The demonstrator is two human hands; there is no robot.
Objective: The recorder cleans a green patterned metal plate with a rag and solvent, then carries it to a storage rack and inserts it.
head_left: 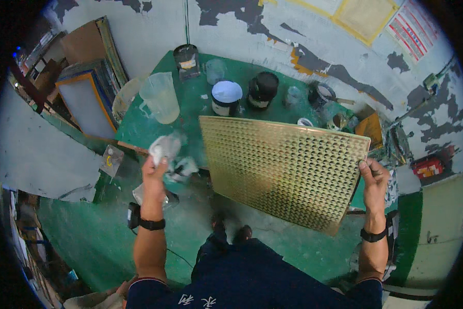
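Observation:
A large gold-coloured sheet [280,170] covered with rows of small round dimples or holes hangs tilted in front of me. My right hand [374,172] grips its right edge, thumb on the near face and the other fingers partly behind it. Off to the left, my left hand [154,167] is closed on a crumpled white cloth [165,148], apart from the sheet. The cloth is blurred. Another crumpled whitish piece [182,169] lies near that hand, at the table's front edge.
On the green table [190,113] stand a translucent pitcher [160,98], a tub with a pale lid [226,98], a black tub [263,90] and several other containers. Framed screens [87,103] lean at the left. A red box [428,167] is by the right wall.

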